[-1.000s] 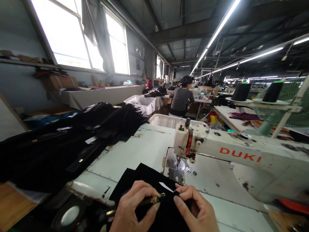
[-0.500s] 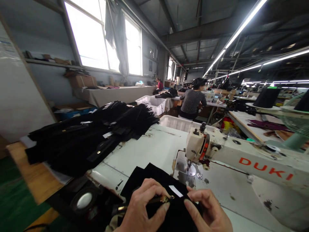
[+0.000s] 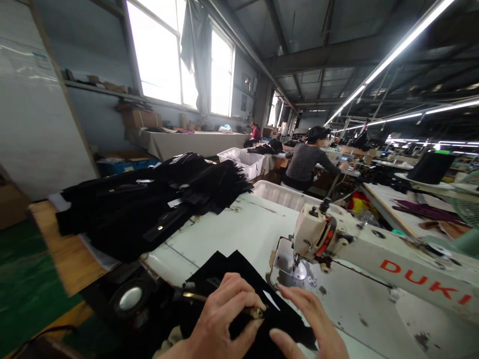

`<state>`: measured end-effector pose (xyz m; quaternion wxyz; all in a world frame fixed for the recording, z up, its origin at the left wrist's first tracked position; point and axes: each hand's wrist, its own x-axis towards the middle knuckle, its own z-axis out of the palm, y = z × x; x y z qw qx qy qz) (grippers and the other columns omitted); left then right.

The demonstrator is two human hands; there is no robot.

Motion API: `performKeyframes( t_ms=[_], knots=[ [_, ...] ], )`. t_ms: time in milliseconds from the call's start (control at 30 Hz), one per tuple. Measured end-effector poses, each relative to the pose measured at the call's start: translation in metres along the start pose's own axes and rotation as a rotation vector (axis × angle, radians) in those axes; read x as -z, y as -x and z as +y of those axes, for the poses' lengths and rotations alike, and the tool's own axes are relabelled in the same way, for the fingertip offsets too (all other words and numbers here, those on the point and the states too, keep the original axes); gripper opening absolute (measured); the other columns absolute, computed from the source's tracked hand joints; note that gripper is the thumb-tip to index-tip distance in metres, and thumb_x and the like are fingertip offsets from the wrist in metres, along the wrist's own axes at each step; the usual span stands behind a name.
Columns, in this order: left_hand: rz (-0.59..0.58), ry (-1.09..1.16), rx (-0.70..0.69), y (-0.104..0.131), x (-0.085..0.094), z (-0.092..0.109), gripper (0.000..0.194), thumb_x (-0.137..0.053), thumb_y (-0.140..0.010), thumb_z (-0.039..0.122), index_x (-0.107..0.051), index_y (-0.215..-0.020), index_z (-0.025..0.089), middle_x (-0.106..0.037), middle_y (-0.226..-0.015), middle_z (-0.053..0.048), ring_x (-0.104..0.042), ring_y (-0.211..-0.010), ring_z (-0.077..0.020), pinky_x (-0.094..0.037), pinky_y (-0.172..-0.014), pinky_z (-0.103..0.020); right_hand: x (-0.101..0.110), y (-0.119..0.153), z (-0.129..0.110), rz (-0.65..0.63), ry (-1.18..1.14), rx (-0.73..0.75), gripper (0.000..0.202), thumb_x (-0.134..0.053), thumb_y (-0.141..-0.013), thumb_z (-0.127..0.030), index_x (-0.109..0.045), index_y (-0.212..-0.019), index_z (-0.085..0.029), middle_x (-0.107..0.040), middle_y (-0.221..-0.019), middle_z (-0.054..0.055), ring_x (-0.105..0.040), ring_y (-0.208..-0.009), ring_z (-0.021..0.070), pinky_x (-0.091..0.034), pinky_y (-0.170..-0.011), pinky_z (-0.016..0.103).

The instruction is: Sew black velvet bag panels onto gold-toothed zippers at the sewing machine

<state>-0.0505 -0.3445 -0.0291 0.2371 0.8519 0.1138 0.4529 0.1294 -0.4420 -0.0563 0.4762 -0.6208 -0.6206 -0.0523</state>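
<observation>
A piece of black fabric [image 3: 224,262] lies over the front edge of the sewing machine table, with a small white label [image 3: 271,300] on it. My left hand [image 3: 228,316] is closed over the fabric, thumb and fingers pinching a slim dark piece with a gold metal end [image 3: 257,312]. A gold strip [image 3: 194,296] shows on the other side of that hand; whether both belong to one thing I cannot tell. My right hand [image 3: 312,324] hovers at the fabric's right side, thumb and fingers spread, holding nothing. The sewing machine's needle area [image 3: 299,269] is just beyond.
A white sewing machine [image 3: 359,249] stands to the right. At the left, a heap of black pieces [image 3: 123,214] covers a side table. White plastic bins [image 3: 277,192] stand behind the table [image 3: 224,229]. Farther back a person [image 3: 305,162] sits at another workplace.
My right hand has let go of the fabric's right side, its fingers now spread. The left hand keeps its pinch. The view has turned slightly left.
</observation>
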Motion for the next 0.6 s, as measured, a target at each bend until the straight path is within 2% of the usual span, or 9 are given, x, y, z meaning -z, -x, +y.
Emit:
performKeyframes(
  t_ms=[33, 100, 167, 233, 333, 433, 600],
  knots=[
    [-0.013, 0.0, -0.013, 0.0, 0.001, 0.0, 0.019, -0.054, -0.085, 0.002, -0.058, -0.093, 0.02, -0.063, -0.082, -0.002, -0.059, -0.076, -0.0159, -0.046, -0.079, -0.031, 0.001, -0.005, 0.001, -0.059, 0.041, 0.12, 0.042, -0.078, -0.077, -0.042, -0.069, -0.117, -0.033, -0.073, -0.107, 0.001, -0.071, -0.098, 0.023, -0.059, -0.086, 0.028],
    [-0.028, 0.011, -0.038, 0.003, 0.002, -0.001, 0.02, -0.053, -0.086, 0.003, -0.057, -0.095, 0.02, -0.063, -0.082, -0.002, -0.059, -0.076, -0.0158, -0.047, -0.079, -0.031, 0.003, -0.015, 0.002, -0.173, 0.05, 0.274, 0.037, -0.076, -0.08, -0.034, -0.069, -0.116, -0.033, -0.074, -0.102, 0.0, -0.072, -0.095, 0.0219, -0.058, -0.091, 0.034],
    [-0.022, 0.031, -0.008, 0.007, 0.002, -0.003, 0.022, -0.054, -0.085, 0.004, -0.054, -0.099, 0.02, -0.063, -0.084, -0.001, -0.06, -0.078, -0.0158, -0.049, -0.077, -0.028, 0.004, -0.022, -0.001, -0.265, -0.017, 0.306, 0.027, -0.071, -0.085, -0.026, -0.071, -0.111, -0.031, -0.075, -0.093, -0.001, -0.072, -0.089, 0.0186, -0.057, -0.093, 0.033],
    [-0.006, 0.049, 0.055, 0.01, 0.002, -0.005, 0.025, -0.057, -0.083, 0.004, -0.052, -0.1, 0.021, -0.062, -0.085, 0.0, -0.06, -0.079, -0.0153, -0.05, -0.073, -0.024, 0.004, -0.026, -0.006, -0.325, -0.102, 0.297, 0.025, -0.068, -0.087, -0.02, -0.071, -0.11, -0.029, -0.075, -0.088, -0.002, -0.071, -0.085, 0.0156, -0.058, -0.09, 0.03],
    [-0.005, 0.063, 0.089, 0.01, 0.004, -0.006, 0.025, -0.06, -0.081, 0.004, -0.052, -0.096, 0.022, -0.063, -0.085, 0.001, -0.06, -0.078, -0.0142, -0.05, -0.073, -0.021, 0.003, -0.028, -0.011, -0.318, -0.168, 0.282, 0.022, -0.069, -0.086, -0.017, -0.072, -0.105, -0.027, -0.074, -0.084, -0.001, -0.071, -0.08, 0.0153, -0.059, -0.088, 0.031],
    [-0.071, 0.07, 0.114, 0.007, 0.01, -0.008, 0.019, -0.064, -0.083, 0.009, -0.056, -0.096, 0.022, -0.066, -0.087, 0.001, -0.061, -0.081, -0.0153, -0.05, -0.075, -0.023, 0.005, -0.027, -0.01, -0.292, -0.153, 0.277, 0.017, -0.067, -0.087, -0.017, -0.074, -0.099, -0.026, -0.074, -0.08, 0.0, -0.071, -0.076, 0.0166, -0.06, -0.086, 0.032],
    [-0.24, 0.027, 0.099, 0.005, 0.021, -0.019, 0.011, -0.067, -0.092, 0.026, -0.063, -0.1, 0.021, -0.07, -0.09, -0.001, -0.063, -0.084, -0.0182, -0.047, -0.085, -0.029, 0.028, -0.017, 0.015, -0.206, -0.067, 0.297, 0.021, -0.074, -0.078, -0.018, -0.077, -0.095, -0.029, -0.076, -0.082, -0.001, -0.074, -0.076, 0.021, -0.063, -0.075, 0.025]
  ],
)
